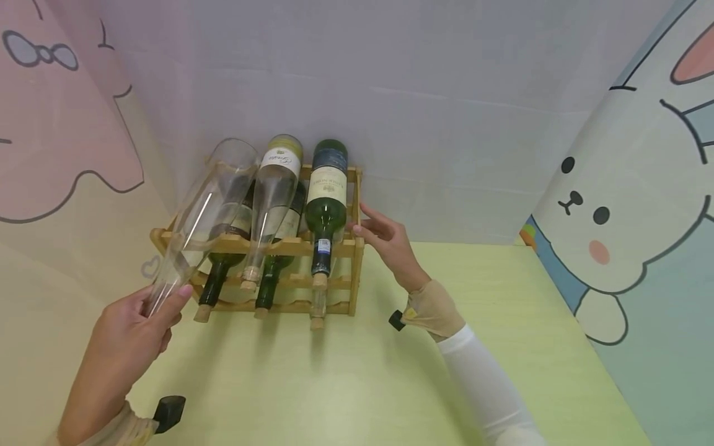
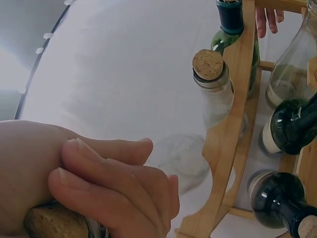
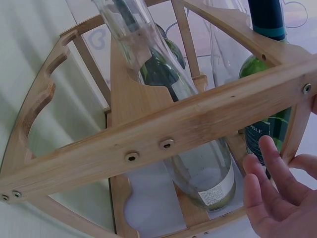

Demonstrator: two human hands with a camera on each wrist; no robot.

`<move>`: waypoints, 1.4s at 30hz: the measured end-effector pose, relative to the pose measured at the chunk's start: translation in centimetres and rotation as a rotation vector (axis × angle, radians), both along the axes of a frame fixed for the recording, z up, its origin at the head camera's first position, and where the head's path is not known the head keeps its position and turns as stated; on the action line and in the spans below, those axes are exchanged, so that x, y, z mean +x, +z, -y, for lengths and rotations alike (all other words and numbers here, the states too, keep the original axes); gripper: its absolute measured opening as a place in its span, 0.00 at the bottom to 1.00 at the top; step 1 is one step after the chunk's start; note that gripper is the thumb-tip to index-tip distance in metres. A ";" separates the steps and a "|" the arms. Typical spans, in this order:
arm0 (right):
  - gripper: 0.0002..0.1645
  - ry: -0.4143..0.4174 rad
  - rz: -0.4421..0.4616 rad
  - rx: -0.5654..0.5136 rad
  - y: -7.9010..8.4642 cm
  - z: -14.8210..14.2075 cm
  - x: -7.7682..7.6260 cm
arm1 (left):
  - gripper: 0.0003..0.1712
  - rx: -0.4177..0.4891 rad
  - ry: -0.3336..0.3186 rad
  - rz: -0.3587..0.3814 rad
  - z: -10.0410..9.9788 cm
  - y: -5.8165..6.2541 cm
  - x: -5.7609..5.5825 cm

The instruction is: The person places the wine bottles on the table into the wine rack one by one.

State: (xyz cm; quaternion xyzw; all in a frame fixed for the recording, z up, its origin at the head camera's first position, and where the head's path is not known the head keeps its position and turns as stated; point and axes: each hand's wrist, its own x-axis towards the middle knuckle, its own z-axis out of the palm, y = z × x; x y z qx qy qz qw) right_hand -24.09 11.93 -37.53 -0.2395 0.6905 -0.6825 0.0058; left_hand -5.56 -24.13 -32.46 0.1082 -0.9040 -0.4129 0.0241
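Note:
My left hand [image 1: 134, 331] grips a clear glass bottle [image 1: 203, 207] by its neck. The bottle slants over the top left of a wooden wine rack [image 1: 256, 244], its base toward the back. Its cork [image 2: 55, 223] shows under my curled fingers in the left wrist view. At the rack's right side, my right hand [image 1: 390, 244] pinches the upright between thumb and finger; the other fingers [image 3: 282, 173] hang loosely in the right wrist view. Beside the held bottle on the top tier lie a corked clear bottle [image 1: 273, 198] and a green wine bottle [image 1: 326, 207], necks toward me.
Lower in the rack lie two dark green bottles, one on the left [image 1: 220, 269] and one in the middle [image 1: 273, 275], plus a clear bottle [image 1: 318, 306] at the right. The rack stands on a pale yellow-green table [image 1: 312, 390] against a whitish cloth backdrop [image 1: 446, 124].

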 end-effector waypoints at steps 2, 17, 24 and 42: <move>0.35 -0.004 0.004 0.002 0.0 0.0 0.0 | 0.33 -0.009 -0.001 0.009 0.2 -0.1 0.0; 0.36 -0.017 -0.010 0.003 -0.2 0.0 0.0 | 0.34 -0.156 -0.058 0.061 1.4 -0.5 -0.8; 0.36 -0.017 -0.006 -0.002 -0.2 -0.1 0.0 | 0.28 -0.093 -0.144 0.013 1.6 -0.6 -0.8; 0.37 -0.025 0.005 -0.014 -0.5 0.3 0.0 | 0.29 -0.141 -0.177 -0.002 1.3 -0.5 -3.0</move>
